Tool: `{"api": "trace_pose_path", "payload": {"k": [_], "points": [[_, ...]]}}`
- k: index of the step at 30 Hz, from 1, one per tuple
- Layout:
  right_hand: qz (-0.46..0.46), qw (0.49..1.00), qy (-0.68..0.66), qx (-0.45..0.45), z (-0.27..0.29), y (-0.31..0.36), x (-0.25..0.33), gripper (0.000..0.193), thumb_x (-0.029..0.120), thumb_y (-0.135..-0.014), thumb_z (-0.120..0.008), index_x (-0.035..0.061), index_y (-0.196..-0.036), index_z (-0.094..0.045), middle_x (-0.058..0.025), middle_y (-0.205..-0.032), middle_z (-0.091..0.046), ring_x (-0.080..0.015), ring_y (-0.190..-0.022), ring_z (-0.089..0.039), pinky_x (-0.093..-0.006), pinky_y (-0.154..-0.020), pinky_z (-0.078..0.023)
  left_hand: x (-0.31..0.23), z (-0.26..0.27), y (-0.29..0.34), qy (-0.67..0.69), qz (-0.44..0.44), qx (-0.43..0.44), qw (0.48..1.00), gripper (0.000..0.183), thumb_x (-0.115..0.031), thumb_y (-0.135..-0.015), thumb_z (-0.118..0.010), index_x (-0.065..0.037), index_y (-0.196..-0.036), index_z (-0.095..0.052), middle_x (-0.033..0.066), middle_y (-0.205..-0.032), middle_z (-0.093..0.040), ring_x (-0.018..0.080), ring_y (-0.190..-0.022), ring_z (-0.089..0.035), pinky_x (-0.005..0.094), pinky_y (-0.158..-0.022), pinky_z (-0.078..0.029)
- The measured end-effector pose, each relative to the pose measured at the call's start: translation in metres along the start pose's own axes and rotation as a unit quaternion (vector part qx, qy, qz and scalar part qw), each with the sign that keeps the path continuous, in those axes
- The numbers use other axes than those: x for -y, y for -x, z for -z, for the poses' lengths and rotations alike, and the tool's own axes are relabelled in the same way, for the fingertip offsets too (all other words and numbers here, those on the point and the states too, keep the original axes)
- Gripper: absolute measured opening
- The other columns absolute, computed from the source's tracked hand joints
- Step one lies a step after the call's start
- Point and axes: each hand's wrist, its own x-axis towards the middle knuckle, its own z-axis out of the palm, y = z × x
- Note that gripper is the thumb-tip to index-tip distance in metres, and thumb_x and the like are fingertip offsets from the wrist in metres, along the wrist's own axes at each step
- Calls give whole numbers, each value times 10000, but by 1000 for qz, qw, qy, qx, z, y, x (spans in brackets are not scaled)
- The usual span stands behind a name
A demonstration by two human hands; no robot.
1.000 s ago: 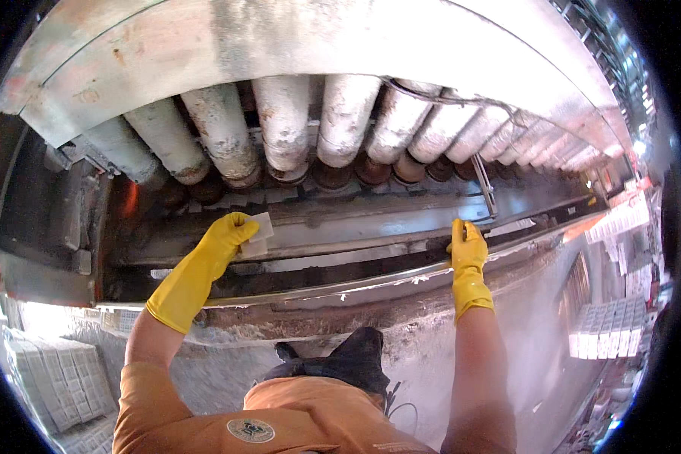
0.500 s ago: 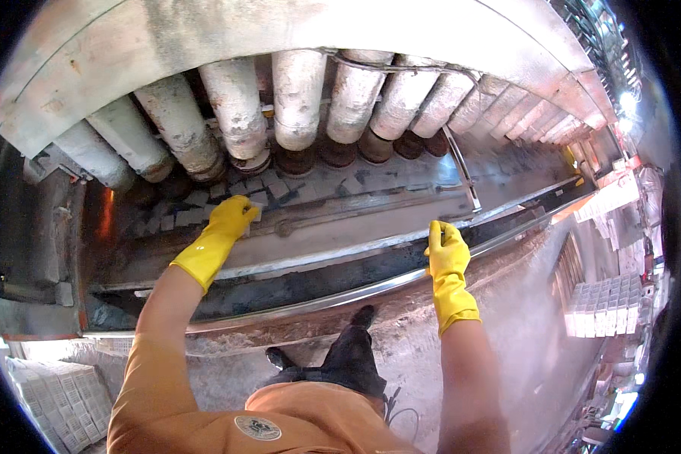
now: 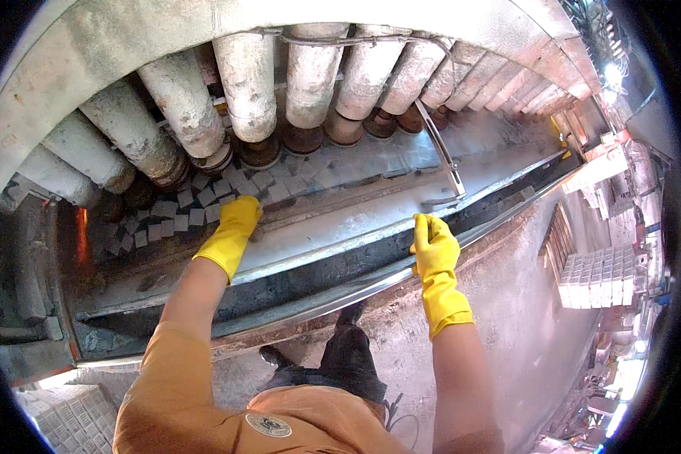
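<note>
My left hand (image 3: pixel 237 225), in a yellow rubber glove, reaches over the machine's bed at the near edge of the small grey square tiles (image 3: pixel 181 222). Its fingers are curled and turned away, so what they hold, if anything, is hidden. Many of the tiles lie tilted and jumbled on the bed; farther right they lie flatter. My right hand (image 3: pixel 436 246), gloved the same way, hovers above the front trough, just below the lower end of a slanted metal bar (image 3: pixel 443 151). Its thumb and fingers are pressed together; anything between them is too small to tell.
A row of thick, dirty white pipes (image 3: pixel 246 87) hangs over the bed under a curved pale hood (image 3: pixel 151 34). Along the front runs a dark trough with a metal rail (image 3: pixel 310 306). An orange glow (image 3: pixel 82 234) shows at left. Stacked pale blocks stand right (image 3: pixel 598 278) and lower left (image 3: pixel 72 416).
The view has shifted right, so pipes and bed sit farther left. My left hand has moved right along the tiles. My right hand stays pinched, now closer to the bar's lower end.
</note>
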Motion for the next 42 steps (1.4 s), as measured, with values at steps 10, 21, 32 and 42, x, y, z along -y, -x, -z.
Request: {"api": "trace_pose_path", "payload": {"k": [10,21,32,42], "points": [[39,999,-31,-23,11,24,-31,310,391,-1002,-673,103,-1027,-786,-61,-682,-718,-177,-564,-693,-335,-605,-529,-4,7,50,57,53,76,994,485,-363,-901,-734,-99,-1300,-650,209,-1201,-711,421,-1131,-661,499,-956,-521],[64,997,-20,-33,29,50,-58,297,380,-991,-690,102,-1021,-792,-58,-669,-704,-192,-568,-678,-346,-589,-511,2,-26,46,43,-35,-8,998,360,-241,-895,-742,-105,-1226,-705,176,-1168,-732,382,-1070,-689,485,-925,-535],[64,997,-20,-29,40,63,-65,305,383,-995,-684,96,-1009,-789,-58,-662,-701,-197,-582,-682,-349,-591,-509,5,-22,60,-21,-15,37,999,343,-311,-1045,-459,-161,-1227,-708,152,-1182,-739,375,-1068,-702,516,-910,-532],[50,998,-41,-22,38,64,-70,300,376,-992,-687,95,-1016,-789,-71,-661,-696,-211,-573,-679,-355,-591,-510,-22,-29,70,15,-78,29,996,407,-247,-1021,-529,-217,-1413,-632,144,-1312,-697,364,-1163,-669,449,-991,-518]]}}
